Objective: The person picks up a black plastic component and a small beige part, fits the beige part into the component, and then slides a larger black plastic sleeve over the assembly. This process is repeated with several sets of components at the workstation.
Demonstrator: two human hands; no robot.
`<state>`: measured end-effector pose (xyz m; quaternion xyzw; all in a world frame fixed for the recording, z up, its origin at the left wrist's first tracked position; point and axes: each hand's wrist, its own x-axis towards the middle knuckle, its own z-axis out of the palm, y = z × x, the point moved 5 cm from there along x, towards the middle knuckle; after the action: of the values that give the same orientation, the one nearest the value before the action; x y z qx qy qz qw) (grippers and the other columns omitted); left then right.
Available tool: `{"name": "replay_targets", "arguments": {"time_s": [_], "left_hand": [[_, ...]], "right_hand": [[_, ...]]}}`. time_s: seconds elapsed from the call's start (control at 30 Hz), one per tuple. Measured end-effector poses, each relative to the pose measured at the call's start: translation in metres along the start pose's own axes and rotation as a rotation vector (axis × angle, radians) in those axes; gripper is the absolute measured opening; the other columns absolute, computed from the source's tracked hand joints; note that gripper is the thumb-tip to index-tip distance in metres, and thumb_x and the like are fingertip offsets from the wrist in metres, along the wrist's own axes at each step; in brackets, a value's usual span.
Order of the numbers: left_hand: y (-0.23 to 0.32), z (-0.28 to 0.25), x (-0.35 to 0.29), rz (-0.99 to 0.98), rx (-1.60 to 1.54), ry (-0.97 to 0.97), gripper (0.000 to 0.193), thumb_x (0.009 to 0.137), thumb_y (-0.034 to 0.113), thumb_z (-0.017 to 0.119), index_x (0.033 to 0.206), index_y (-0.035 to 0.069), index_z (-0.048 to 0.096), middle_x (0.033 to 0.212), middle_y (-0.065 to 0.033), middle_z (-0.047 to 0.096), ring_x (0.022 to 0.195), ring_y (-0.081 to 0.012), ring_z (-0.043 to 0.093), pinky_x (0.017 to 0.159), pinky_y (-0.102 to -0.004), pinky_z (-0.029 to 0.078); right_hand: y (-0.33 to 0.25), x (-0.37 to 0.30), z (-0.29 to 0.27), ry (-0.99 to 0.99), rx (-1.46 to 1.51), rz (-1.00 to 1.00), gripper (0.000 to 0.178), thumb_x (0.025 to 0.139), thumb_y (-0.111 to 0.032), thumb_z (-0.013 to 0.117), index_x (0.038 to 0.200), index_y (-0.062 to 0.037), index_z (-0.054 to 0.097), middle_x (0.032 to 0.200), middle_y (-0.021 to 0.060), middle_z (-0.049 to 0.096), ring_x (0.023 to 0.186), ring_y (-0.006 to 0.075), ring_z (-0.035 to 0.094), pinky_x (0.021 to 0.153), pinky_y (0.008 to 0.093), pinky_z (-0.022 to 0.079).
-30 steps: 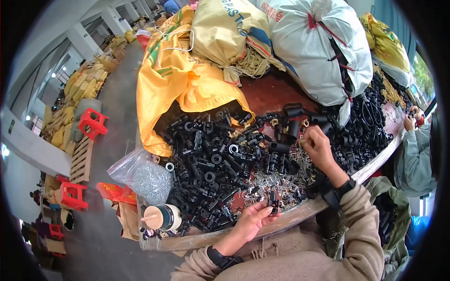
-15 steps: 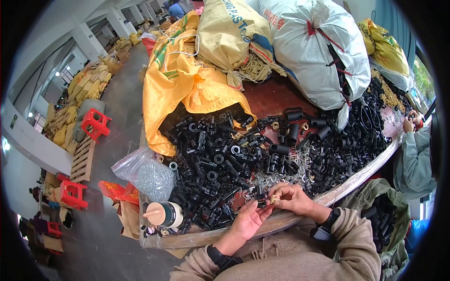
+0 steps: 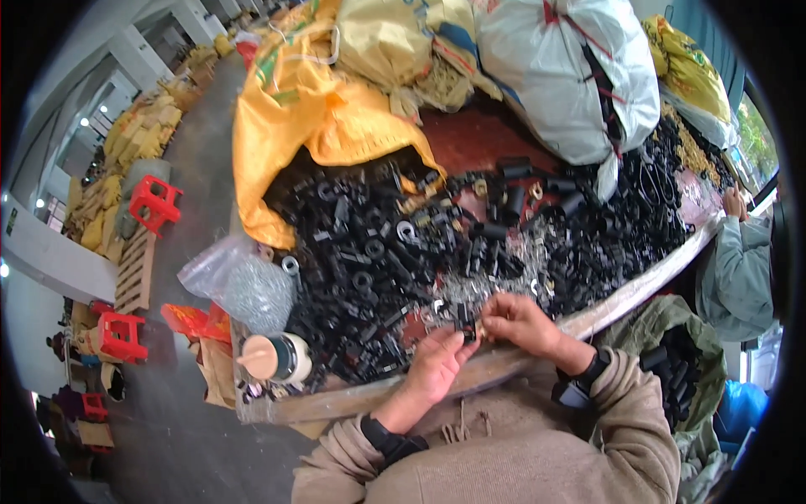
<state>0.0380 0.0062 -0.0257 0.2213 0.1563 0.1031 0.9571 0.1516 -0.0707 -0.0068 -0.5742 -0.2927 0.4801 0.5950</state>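
Observation:
Near the table's front edge my left hand (image 3: 431,363) is closed around a small black plastic fitting (image 3: 464,321), held upright between thumb and fingers. Just to its right, my right hand (image 3: 522,326) pinches a small tan clip-like piece (image 3: 479,329) against or very close to the fitting. Fingers hide most of that piece, so whether the two parts are joined cannot be told. Beyond both hands lies a heap of black plastic fittings (image 3: 336,244), with small clear and silvery bits (image 3: 495,284) scattered closest to my fingers.
An orange woven sack (image 3: 336,126) spills fittings at the left. A bag of metal bits (image 3: 259,296) and a lidded jar (image 3: 291,359) stand at the left edge. A white sack (image 3: 567,76) sits behind. At right, a co-worker's sleeve (image 3: 739,277) is near a green sack (image 3: 646,332).
The view has shifted, so the table and sacks sit higher and farther left. My right hand has brought the tan piece over to the black fitting in my left hand.

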Motion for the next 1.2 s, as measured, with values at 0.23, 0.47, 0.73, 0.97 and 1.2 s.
{"name": "replay_targets", "arguments": {"time_s": [0.23,0.47,0.73,0.97,1.2], "left_hand": [[0.006,0.001,0.006,0.024,0.096,-0.023,0.017,0.079,0.004,0.05,0.096,0.003,0.054,0.098,-0.0109,0.056,0.093,-0.0208,0.053,0.085,-0.033,0.042],[0.004,0.003,0.006,-0.102,0.109,0.019,0.022,0.079,0.01,0.054,0.099,0.003,0.053,0.094,-0.0088,0.058,0.086,-0.0204,0.057,0.075,-0.0278,0.047],[0.002,0.001,0.004,-0.16,0.101,0.01,0.023,0.078,0.014,0.057,0.098,0.003,0.054,0.091,-0.0082,0.059,0.082,-0.0199,0.058,0.071,-0.0257,0.048],[0.001,0.0,0.007,-0.177,0.078,0.012,0.022,0.078,0.013,0.057,0.097,0.003,0.054,0.089,-0.0076,0.059,0.081,-0.0193,0.058,0.07,-0.0245,0.048],[0.002,0.006,0.007,-0.233,0.2,0.017,0.022,0.078,0.012,0.057,0.097,0.002,0.054,0.087,-0.0069,0.059,0.077,-0.0173,0.059,0.068,-0.0228,0.048]], "right_hand": [[-0.004,0.006,-0.008,0.048,0.033,0.011,0.007,0.079,-0.005,0.053,0.084,-0.0006,0.051,0.073,-0.0004,0.054,0.065,0.004,0.048,0.058,0.0181,0.041],[-0.032,0.001,-0.009,0.025,0.204,-0.113,0.01,0.076,-0.007,0.058,0.083,-0.0007,0.055,0.078,0.0017,0.055,0.07,0.0065,0.051,0.062,0.0189,0.041],[-0.031,0.003,0.008,-0.043,0.032,-0.146,0.01,0.076,-0.007,0.059,0.081,0.0004,0.057,0.078,0.0015,0.055,0.069,0.0061,0.05,0.062,0.0187,0.04],[-0.046,-0.001,0.013,0.191,-0.688,-0.636,0.015,0.072,-0.012,0.063,0.081,-0.0024,0.057,0.075,0.0028,0.052,0.066,0.0098,0.049,0.061,0.0199,0.039],[-0.044,-0.007,-0.02,0.257,-0.703,-0.345,0.019,0.067,-0.012,0.065,0.08,-0.0028,0.055,0.075,0.0052,0.05,0.067,0.016,0.05,0.059,0.0275,0.041]]}}
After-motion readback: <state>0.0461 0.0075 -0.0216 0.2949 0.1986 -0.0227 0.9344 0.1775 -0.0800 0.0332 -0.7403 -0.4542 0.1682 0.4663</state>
